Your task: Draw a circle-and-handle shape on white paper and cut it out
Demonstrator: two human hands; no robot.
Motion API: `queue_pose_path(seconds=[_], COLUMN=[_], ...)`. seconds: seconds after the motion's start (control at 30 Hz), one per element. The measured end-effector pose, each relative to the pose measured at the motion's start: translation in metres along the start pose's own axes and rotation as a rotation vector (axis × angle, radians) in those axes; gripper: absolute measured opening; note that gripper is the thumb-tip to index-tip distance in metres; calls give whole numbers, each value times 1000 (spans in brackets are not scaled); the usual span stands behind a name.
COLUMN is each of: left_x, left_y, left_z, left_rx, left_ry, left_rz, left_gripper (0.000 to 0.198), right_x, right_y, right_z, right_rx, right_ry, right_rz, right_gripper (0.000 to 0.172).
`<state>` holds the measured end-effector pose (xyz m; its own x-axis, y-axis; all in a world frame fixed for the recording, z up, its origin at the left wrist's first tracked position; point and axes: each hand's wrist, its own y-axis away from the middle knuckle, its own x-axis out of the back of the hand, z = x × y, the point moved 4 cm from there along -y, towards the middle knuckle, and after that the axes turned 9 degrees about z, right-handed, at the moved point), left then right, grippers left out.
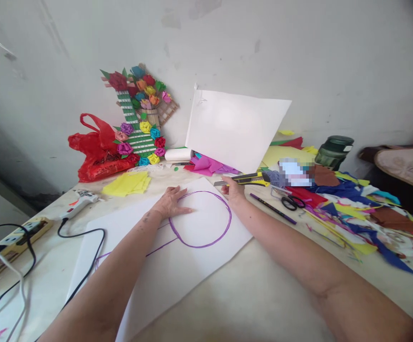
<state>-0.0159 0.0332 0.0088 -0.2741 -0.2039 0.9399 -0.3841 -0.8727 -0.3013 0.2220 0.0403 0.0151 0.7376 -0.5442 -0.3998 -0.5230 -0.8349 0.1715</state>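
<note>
A large white sheet (pixel 192 266) lies on the table, with a purple circle outline (pixel 202 246) and straight purple lines running from it toward the lower left. My left hand (pixel 170 203) rests on the sheet at the circle's left edge, fingers spread. In my right hand (pixel 233 190) is a yellow and black utility knife (pixel 251 179), held above the sheet's far right edge with its metal blade out and pointing left. Just right of that wrist lies a dark purple marker (pixel 273 209). Black-handled scissors (pixel 291 203) are close by.
At the left are a glue gun (pixel 80 203) and a power strip (pixel 12 249) with trailing cords. A red plastic bag (pixel 99 147), a paper-flower craft (pixel 144 137) and a white board (pixel 236 128) stand along the wall. Colourful scraps (pixel 366 213) and a green jar (pixel 333 152) fill the right.
</note>
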Motion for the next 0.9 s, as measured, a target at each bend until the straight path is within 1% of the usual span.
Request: queue_pose_path(seconds=[0.07, 0.13, 0.27, 0.33, 0.43, 0.5, 0.57, 0.67, 0.77, 0.83, 0.9], left_x=[2, 5, 6, 6, 6, 6, 6, 5, 5, 5, 5], left_y=[0, -2, -10, -13, -12, -10, -8, -9, -11, -12, -12], left_z=[2, 5, 15, 22, 30, 29, 22, 6, -8, -14, -17], left_rx=[-13, -10, 88, 128, 164, 200, 271, 414, 554, 625, 664], left_ry=[-39, -96, -218, -258, -247, -196, -114, 30, 171, 273, 371], left_rz=[1, 3, -20, -22, 27, 64, 81, 81, 127, 179, 226], left_gripper=[87, 79, 69, 72, 80, 80, 75, 63, 62, 63, 62], right_x=[-6, -16, -38, -46, -53, -56, -57, -55, -53, -52, -52], right_y=[-3, -5, -10, -11, -11, -10, -10, -13, -17, -20, -21], right_z=[-2, -1, 3, 5, 6, 7, 10, 18, 25, 27, 27], right_rx=[-49, -99, -95, -50, 46, 95, 112, 102, 103, 125, 152], right_ry=[17, 50, 137, 191, 253, 264, 254, 234, 221, 220, 212], right_rz=[23, -15, -247, -353, -475, -544, -572, -536, -514, -538, -576], right_gripper=[15, 14, 11, 11, 19, 22, 23, 24, 24, 25, 25])
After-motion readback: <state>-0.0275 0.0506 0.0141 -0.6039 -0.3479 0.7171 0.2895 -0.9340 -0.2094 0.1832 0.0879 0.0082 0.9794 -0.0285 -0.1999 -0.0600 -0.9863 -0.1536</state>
